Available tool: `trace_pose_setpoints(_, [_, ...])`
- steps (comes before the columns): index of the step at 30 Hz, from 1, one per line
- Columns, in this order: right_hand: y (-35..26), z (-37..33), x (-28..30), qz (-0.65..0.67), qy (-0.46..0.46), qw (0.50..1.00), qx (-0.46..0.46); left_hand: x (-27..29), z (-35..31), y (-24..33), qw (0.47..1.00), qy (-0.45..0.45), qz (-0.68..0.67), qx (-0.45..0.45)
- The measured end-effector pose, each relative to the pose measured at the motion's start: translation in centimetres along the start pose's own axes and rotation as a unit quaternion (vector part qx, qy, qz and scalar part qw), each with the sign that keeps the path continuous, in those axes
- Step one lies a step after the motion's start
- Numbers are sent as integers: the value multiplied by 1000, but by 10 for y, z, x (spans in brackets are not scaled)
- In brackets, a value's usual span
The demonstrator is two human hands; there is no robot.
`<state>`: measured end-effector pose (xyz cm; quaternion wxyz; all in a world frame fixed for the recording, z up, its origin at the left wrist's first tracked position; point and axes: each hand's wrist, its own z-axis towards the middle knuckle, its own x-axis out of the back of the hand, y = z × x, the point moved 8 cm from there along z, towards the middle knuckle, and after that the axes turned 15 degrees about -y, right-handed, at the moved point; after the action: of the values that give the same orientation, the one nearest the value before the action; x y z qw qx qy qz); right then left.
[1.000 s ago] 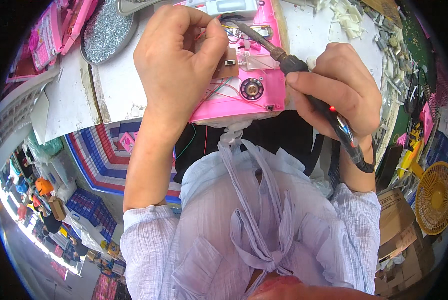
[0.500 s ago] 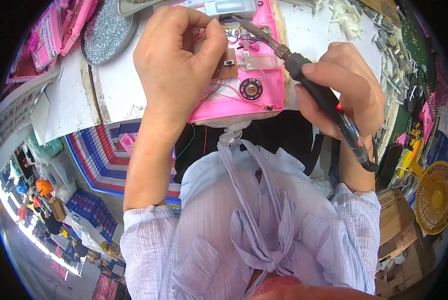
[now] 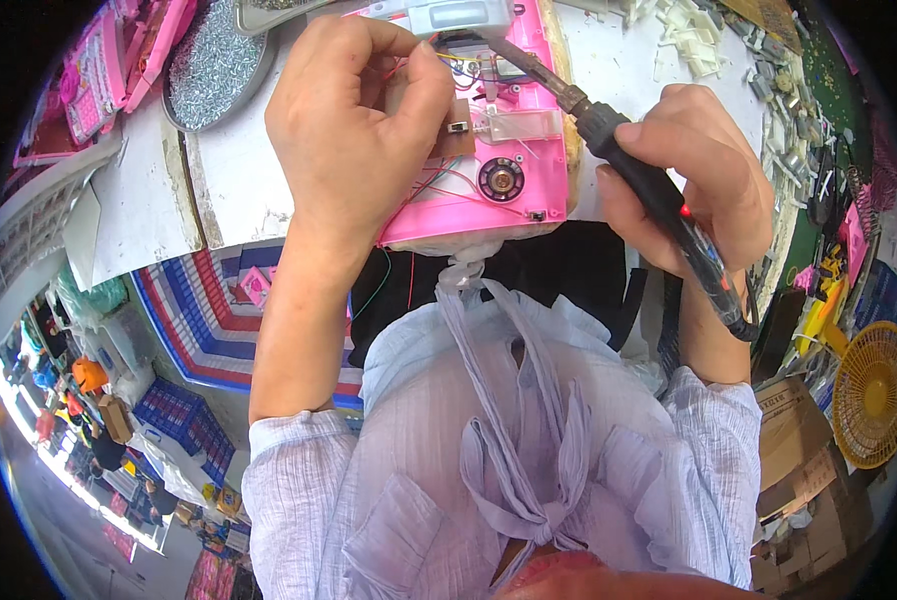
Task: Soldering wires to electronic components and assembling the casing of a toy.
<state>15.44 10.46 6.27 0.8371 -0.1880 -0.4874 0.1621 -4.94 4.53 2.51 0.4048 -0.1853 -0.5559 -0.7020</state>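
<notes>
A soldering iron [image 3: 644, 185] with a black handle and a red light is gripped in my right hand [image 3: 714, 175]. It slants up and left, its tip over the upper part of a pink plastic housing [image 3: 434, 228]. My left hand [image 3: 359, 130] covers the housing's left side, thumb and forefinger pinched on a thin wire near the iron's tip; the fingertips partly hide it. Beside that hand sit a brown circuit board [image 3: 461, 140] with a small switch and a round speaker [image 3: 502, 180]. Red and green wires run across the housing.
Screws fill a round tray [image 3: 219, 65] at the far left, near pink plastic parts [image 3: 99, 85]. White plastic pieces [image 3: 694, 40] and grey metal parts [image 3: 784, 120] lie at the right. A pale blue device [image 3: 459, 15] stands at the housing's far edge.
The soldering iron and my right hand have shifted slightly right, drawing the tip a little away from my left fingertips. My left hand stays nearly in place.
</notes>
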Motion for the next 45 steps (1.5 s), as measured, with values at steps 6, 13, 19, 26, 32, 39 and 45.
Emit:
trace_pose_setpoints(6, [1,-1,0,1,0,1000,-4,0,2,4,1000,3,-4,-12])
trace_pose_setpoints(13, [0,-1,1,2,4,1000,1,0,3,2,1000,16,-21,-7])
trace_pose_setpoints(19, [0,-2,2,-1,9,1000,-4,0,2,1,1000,9,-9,-17])
trace_pose_setpoints(26, [7,-13,19,-10,84,996,-11,-6,-8,49,977,-191,-24,-94])
trace_pose_setpoints(32, [10,-27,32,8,114,991,-69,-26,1,55,946,-278,28,-163])
trace_pose_setpoints(39, [19,-44,6,221,207,922,-240,-36,4,11,908,-318,-251,109])
trace_pose_setpoints(45, [26,-51,17,371,204,886,-189,-29,4,18,930,-308,-197,32])
